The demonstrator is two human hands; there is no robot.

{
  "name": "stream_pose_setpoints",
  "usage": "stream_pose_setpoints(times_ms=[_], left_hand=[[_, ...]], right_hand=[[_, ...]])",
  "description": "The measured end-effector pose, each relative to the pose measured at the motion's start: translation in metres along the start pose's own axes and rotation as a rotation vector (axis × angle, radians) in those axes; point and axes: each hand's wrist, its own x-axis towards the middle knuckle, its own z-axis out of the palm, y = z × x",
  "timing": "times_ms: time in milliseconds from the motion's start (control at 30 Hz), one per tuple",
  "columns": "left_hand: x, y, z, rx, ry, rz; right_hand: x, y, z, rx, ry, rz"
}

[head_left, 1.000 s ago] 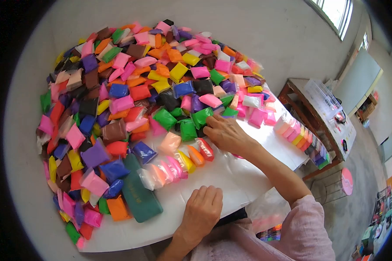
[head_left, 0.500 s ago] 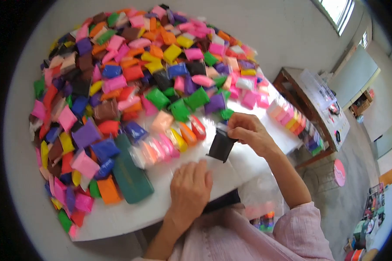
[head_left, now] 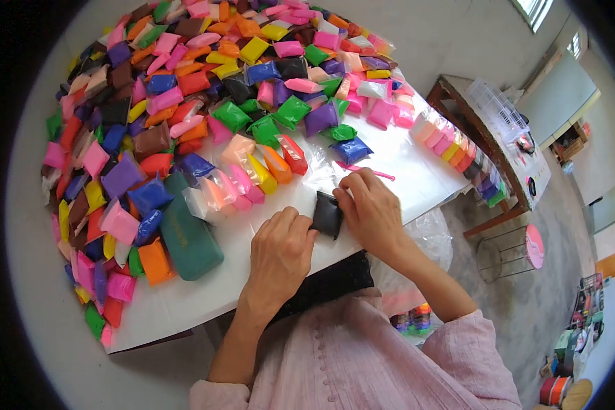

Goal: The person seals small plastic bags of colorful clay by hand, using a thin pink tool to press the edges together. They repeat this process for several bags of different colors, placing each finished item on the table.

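Observation:
A small black packet lies on the white table between my hands. My left hand, its fingers pressed together, touches the packet's left edge with the thumb. The fingers of my right hand are closed on the packet's upper right edge. Just beyond is a row of packets in a clear bag, with a red packet, an orange packet and pink packets. A dark green case lies left of the row. A pink stick and a blue packet lie beyond my right hand.
A large pile of coloured packets covers the table's far and left parts. Another row of packets lies at the right edge. To the right stand a wooden table and a pink-topped stool. A clear plastic bag hangs nearby.
My right hand has brought the black packet down to the table, nearer my left hand. My left hand has moved to the packet's edge. The pink stick and blue packet now show.

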Motion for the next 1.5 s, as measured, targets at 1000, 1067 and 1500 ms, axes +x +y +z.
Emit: stream_pose_setpoints(times_ms=[1000,1067,1500], left_hand=[[0.000,0.008,-0.003,0.322,0.134,0.449],[0.003,0.011,-0.004,0.415,0.148,0.509],[0.016,0.007,0.010,0.200,0.307,0.326]], right_hand=[[-0.009,-0.026,-0.050,0.418,-0.313,0.370],[-0.003,-0.032,-0.049,0.413,-0.301,0.411],[0.066,0.018,-0.014,0.338,-0.239,0.150]])
